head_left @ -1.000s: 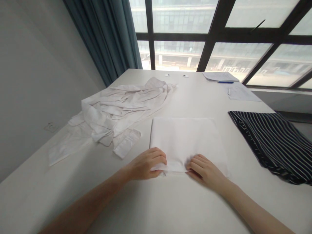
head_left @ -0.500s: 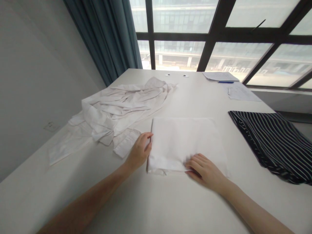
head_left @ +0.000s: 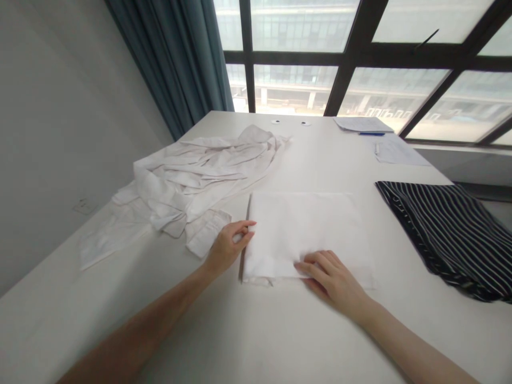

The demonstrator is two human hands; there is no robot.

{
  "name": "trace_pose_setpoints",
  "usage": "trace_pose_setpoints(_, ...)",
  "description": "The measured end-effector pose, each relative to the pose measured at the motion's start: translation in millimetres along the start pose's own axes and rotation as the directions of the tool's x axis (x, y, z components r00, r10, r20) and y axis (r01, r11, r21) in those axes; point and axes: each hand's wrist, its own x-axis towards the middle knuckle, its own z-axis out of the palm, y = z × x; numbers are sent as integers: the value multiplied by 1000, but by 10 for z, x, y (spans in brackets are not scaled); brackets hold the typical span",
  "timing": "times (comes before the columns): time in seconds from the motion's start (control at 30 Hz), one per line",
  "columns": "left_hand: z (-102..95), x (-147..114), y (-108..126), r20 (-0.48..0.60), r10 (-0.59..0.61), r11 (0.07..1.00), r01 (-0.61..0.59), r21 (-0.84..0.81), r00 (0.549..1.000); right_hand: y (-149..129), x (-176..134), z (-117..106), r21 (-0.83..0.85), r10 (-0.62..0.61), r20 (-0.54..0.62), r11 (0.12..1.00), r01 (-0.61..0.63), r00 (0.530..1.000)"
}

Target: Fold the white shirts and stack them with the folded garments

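Cloth, white and folded into a flat, roughly rectangular packet (head_left: pixel 288 229), lies on the table (head_left: pixel 256 336) directly in front of the person, near the middle of the view. Its long axis appears to run left to right, the shorter sides leading away toward the window (head_left: pixel 296 37). The left side, edged by a thin dark shadow, stands nearly straight; the right side slants outward toward the person. At the near left corner a little of a lower layer peeks out.

The left hand (head_left: pixel 227 246) is at the packet's left side, thumb and forefinger curved toward each other with a small gap between the tips; whether any fabric is pinched, I cannot tell. The right hand (head_left: pixel 334 280) lies over the near edge, fingers loosely bent and a little spread on top, thumb lower at the edge; its hold is unclear.

A second ago the left hand was at the near left corner, raising that edge; now the corner lies down and the hand is farther up the left side. The right hand's forefinger reaches slightly farther left. The crumpled white cloth (head_left: pixel 200 170) and striped black cloth (head_left: pixel 448 234) lie as before.
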Motion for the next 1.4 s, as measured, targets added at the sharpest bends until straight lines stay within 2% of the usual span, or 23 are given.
trace_pose_setpoints(0.13, -2, 27, -19, 60, 35, 998, -38, 42, 998, -15, 23, 7, 42, -4, -54, 999, 6, 999)
trace_pose_setpoints(0.33, -55, 51, 13, 172, 13, 998, -23, 60, 985, -16, 21, -17, 167, 1, -200, 985, 33, 980)
trace_pose_setpoints(0.4, -71, 51, 34, 193, 8, 998, -21, 64, 981, -18, 13, -19, 214, 16, -218, 976, 32, 976)
trace_pose_setpoints(0.47, -86, 51, 54, 220, 3, 997, -19, 70, 976, -17, 8, -17, 275, 36, -176, 961, 14, 984)
trace_pose_setpoints(0.63, -142, 59, 116, 301, -23, 997, 0, 75, 953, 22, 14, -19, 355, 56, 40, 933, -67, 998)
trace_pose_setpoints(0.8, -174, 61, 152, 331, -16, 996, -14, 88, 943, 58, 17, -30, 380, 40, 142, 920, -92, 989)
trace_pose_setpoints(0.93, -130, 23, 90, 291, 32, 993, -63, 97, 956, 50, 17, -33, 348, 31, 176, 933, -92, 984)
trace_pose_setpoints(1.03, -77, -18, 10, 249, 112, 983, -144, 115, 962, 44, 22, -38, 332, 28, 188, 939, -91, 982)
trace_pose_setpoints(1.17, -31, -58, -31, 121, 262, 926, -285, 249, 957, 42, 33, -40, 316, 19, 183, 946, -77, 983)
trace_pose_setpoints(1.23, -25, -76, -1, 59, 343, 875, -342, 344, 937, 34, 36, -38, 297, 18, 180, 952, -71, 984)
trace_pose_setpoints(1.27, -24, -87, 26, 64, 385, 848, -380, 369, 921, 29, 37, -37, 287, 19, 180, 955, -71, 983)
trace_pose_setpoints(1.33, -23, -113, 93, 172, 464, 806, -495, 325, 869, 16, 36, -33, 267, 22, 184, 961, -72, 983)
trace_pose_setpoints(1.4, -21, -138, 161, 333, 517, 785, -592, 183, 788, 6, 34, -30, 254, 22, 182, 965, -68, 983)
